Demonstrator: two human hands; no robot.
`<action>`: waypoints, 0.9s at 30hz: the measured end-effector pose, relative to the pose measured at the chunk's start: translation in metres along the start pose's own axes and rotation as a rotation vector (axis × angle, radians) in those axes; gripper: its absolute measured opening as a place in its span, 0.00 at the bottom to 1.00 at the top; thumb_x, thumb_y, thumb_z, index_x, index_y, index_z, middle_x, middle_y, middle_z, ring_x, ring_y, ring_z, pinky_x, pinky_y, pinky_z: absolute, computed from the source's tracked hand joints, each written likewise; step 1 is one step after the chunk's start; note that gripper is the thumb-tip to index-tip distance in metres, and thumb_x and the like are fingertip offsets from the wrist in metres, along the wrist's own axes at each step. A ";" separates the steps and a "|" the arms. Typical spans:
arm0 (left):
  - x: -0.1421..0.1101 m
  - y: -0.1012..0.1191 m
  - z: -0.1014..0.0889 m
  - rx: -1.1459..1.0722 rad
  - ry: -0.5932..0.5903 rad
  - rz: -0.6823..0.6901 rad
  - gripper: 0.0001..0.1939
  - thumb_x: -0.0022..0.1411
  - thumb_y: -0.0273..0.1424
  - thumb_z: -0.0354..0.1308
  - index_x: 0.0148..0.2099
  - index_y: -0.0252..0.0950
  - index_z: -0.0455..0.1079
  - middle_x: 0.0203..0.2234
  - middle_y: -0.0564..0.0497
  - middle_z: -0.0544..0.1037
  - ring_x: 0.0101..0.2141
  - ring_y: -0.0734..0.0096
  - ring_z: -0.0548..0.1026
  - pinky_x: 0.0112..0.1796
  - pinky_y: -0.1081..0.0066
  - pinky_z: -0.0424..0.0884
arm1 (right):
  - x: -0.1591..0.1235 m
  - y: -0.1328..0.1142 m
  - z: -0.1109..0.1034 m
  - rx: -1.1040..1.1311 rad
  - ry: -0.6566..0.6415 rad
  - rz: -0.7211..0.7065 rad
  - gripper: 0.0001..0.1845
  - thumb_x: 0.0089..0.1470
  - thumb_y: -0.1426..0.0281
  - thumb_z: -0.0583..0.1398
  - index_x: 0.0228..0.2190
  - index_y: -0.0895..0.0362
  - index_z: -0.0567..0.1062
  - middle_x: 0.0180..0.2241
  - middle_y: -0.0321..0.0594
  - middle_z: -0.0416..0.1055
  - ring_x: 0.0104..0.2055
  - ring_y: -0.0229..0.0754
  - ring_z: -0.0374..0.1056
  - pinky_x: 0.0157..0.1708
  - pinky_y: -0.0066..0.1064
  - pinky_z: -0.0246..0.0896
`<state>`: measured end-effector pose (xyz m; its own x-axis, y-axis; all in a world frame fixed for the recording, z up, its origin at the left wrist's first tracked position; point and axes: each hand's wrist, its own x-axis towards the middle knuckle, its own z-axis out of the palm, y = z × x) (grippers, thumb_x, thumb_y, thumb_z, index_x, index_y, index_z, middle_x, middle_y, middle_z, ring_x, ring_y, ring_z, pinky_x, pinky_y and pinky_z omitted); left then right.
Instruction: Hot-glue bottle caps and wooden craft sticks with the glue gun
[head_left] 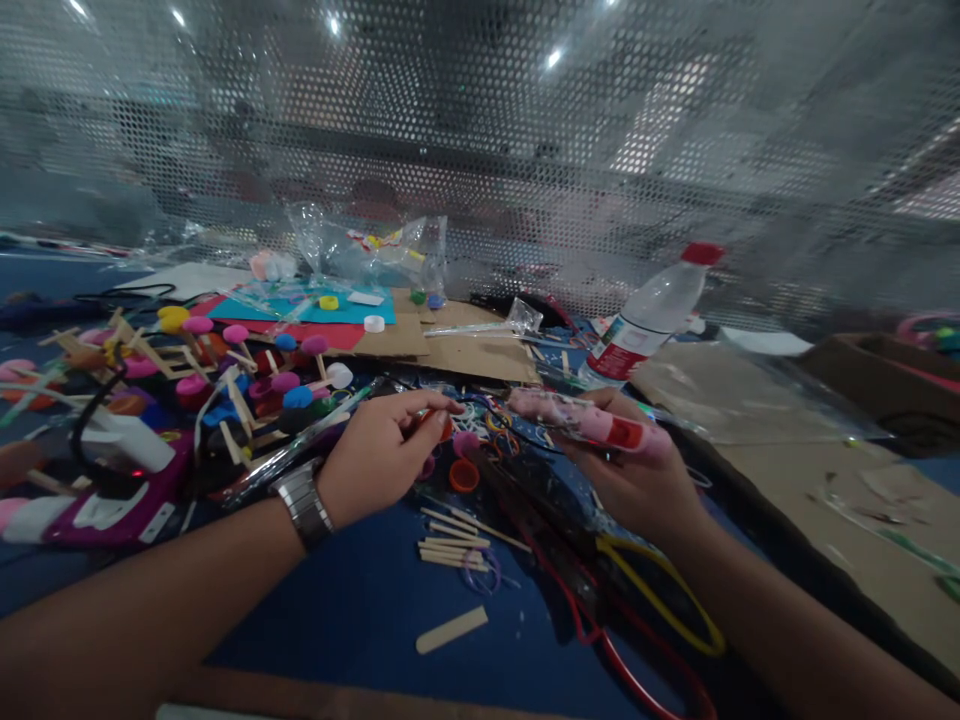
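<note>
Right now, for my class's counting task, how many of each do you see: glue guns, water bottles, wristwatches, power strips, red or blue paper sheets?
Pink glue gun: 1
Water bottle: 1
Wristwatch: 1
Purple power strip: 1
Paper sheets: 2 showing, blue sheet and red sheet
Total: 6

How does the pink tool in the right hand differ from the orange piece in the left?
The pink tool is long, while the orange piece looks much smaller. The pink tool shows mostly clear of the right hand; the orange piece is partly hidden by the left hand. Both are held.
</note>
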<state>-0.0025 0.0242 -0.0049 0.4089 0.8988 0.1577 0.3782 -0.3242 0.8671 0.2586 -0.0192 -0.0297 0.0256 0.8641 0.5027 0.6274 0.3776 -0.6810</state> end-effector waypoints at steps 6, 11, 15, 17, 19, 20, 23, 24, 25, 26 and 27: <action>0.000 0.000 -0.001 0.041 0.033 0.036 0.11 0.69 0.34 0.53 0.43 0.37 0.76 0.22 0.54 0.78 0.22 0.70 0.73 0.24 0.73 0.66 | 0.001 -0.010 0.001 -0.001 -0.029 -0.043 0.05 0.59 0.64 0.61 0.35 0.49 0.78 0.34 0.41 0.79 0.37 0.52 0.76 0.40 0.46 0.73; 0.001 -0.001 -0.003 0.234 -0.010 0.117 0.12 0.70 0.38 0.54 0.42 0.38 0.76 0.30 0.52 0.81 0.29 0.67 0.76 0.32 0.69 0.67 | 0.000 -0.010 0.003 0.081 -0.072 0.004 0.06 0.58 0.63 0.63 0.31 0.48 0.80 0.29 0.39 0.79 0.36 0.54 0.78 0.43 0.49 0.74; 0.000 -0.003 -0.002 0.432 -0.197 0.148 0.12 0.68 0.37 0.58 0.47 0.40 0.79 0.28 0.51 0.82 0.30 0.62 0.75 0.33 0.66 0.65 | 0.001 -0.010 0.003 0.104 -0.059 -0.020 0.05 0.56 0.62 0.66 0.33 0.48 0.83 0.33 0.40 0.83 0.37 0.53 0.79 0.40 0.45 0.76; 0.000 -0.003 -0.002 0.555 -0.268 0.153 0.16 0.68 0.37 0.56 0.53 0.42 0.80 0.25 0.50 0.81 0.31 0.57 0.75 0.36 0.63 0.65 | 0.002 -0.011 0.003 0.090 -0.035 -0.049 0.09 0.57 0.58 0.66 0.36 0.48 0.83 0.33 0.40 0.83 0.32 0.50 0.79 0.37 0.43 0.77; 0.000 -0.003 -0.002 0.646 -0.299 0.146 0.19 0.69 0.36 0.54 0.57 0.42 0.79 0.22 0.49 0.80 0.32 0.54 0.75 0.38 0.62 0.66 | 0.003 -0.013 0.003 0.064 -0.015 -0.089 0.12 0.57 0.55 0.65 0.37 0.48 0.83 0.28 0.38 0.82 0.29 0.48 0.77 0.38 0.43 0.77; -0.001 -0.003 -0.002 0.668 -0.303 0.147 0.20 0.69 0.35 0.53 0.58 0.42 0.78 0.22 0.49 0.80 0.33 0.54 0.76 0.38 0.61 0.67 | 0.003 -0.013 0.002 0.057 -0.015 -0.117 0.13 0.58 0.54 0.65 0.36 0.48 0.84 0.26 0.38 0.81 0.29 0.48 0.78 0.39 0.43 0.77; -0.001 -0.003 -0.003 0.683 -0.304 0.188 0.20 0.68 0.34 0.54 0.58 0.40 0.78 0.26 0.49 0.83 0.33 0.57 0.77 0.43 0.61 0.68 | 0.003 -0.014 -0.002 0.094 -0.136 -0.237 0.16 0.62 0.53 0.63 0.33 0.48 0.84 0.27 0.40 0.81 0.35 0.49 0.80 0.41 0.40 0.77; -0.001 -0.003 -0.003 0.687 -0.309 0.201 0.20 0.68 0.35 0.54 0.57 0.40 0.78 0.27 0.48 0.83 0.33 0.58 0.77 0.44 0.61 0.68 | 0.003 -0.013 -0.003 0.119 -0.216 -0.275 0.17 0.63 0.53 0.61 0.34 0.49 0.85 0.30 0.42 0.83 0.36 0.49 0.80 0.40 0.38 0.77; -0.001 -0.003 -0.003 0.697 -0.322 0.208 0.19 0.69 0.35 0.53 0.57 0.39 0.79 0.28 0.48 0.83 0.33 0.58 0.78 0.44 0.61 0.69 | 0.003 -0.012 -0.005 0.140 -0.299 -0.304 0.19 0.65 0.52 0.59 0.37 0.49 0.84 0.34 0.43 0.83 0.37 0.48 0.81 0.40 0.37 0.77; -0.001 -0.002 -0.003 0.709 -0.318 0.205 0.19 0.69 0.35 0.53 0.55 0.39 0.79 0.29 0.48 0.84 0.33 0.58 0.78 0.44 0.61 0.69 | 0.003 -0.011 -0.006 0.159 -0.374 -0.329 0.21 0.66 0.52 0.57 0.40 0.50 0.84 0.37 0.45 0.84 0.38 0.48 0.81 0.39 0.35 0.76; -0.001 -0.002 -0.003 0.721 -0.314 0.202 0.18 0.69 0.35 0.52 0.54 0.40 0.80 0.30 0.47 0.85 0.34 0.58 0.78 0.44 0.61 0.69 | 0.002 -0.010 -0.006 0.175 -0.436 -0.352 0.22 0.66 0.51 0.56 0.44 0.51 0.83 0.40 0.47 0.84 0.39 0.47 0.81 0.39 0.34 0.76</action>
<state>-0.0062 0.0253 -0.0056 0.6997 0.7130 0.0458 0.6707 -0.6775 0.3018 0.2572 -0.0232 -0.0181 -0.5064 0.7202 0.4743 0.4018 0.6837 -0.6092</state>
